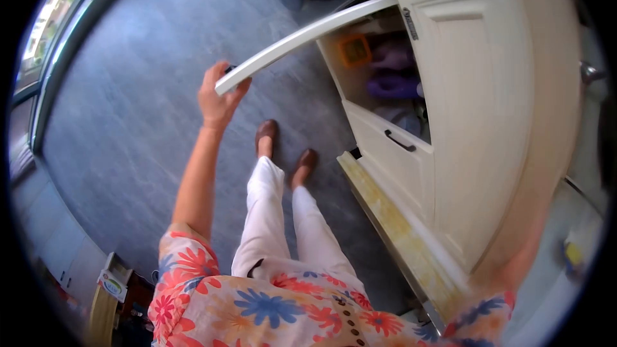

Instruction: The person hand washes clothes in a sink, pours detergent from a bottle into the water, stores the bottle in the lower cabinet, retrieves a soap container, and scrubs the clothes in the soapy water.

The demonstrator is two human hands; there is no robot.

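Note:
My left hand (pixel 220 99) is wrapped round the outer end of an open cabinet door (pixel 302 39), seen nearly edge-on, by a small dark handle. Behind this door the cabinet interior holds an orange item (pixel 355 50) and a purple item (pixel 392 86). Below that opening is a cream panel with a black handle (pixel 400 141). Another cream door (pixel 479 96) stands to the right. My right forearm (pixel 524 254) is blurred at the lower right, and no right hand can be made out.
Grey floor (pixel 141 109) lies under my feet in brown shoes (pixel 266 133). A yellowish ledge (pixel 398 225) runs beside my legs. A pale counter with a yellow item (pixel 573 252) is at the right. A window (pixel 54 22) is at the upper left.

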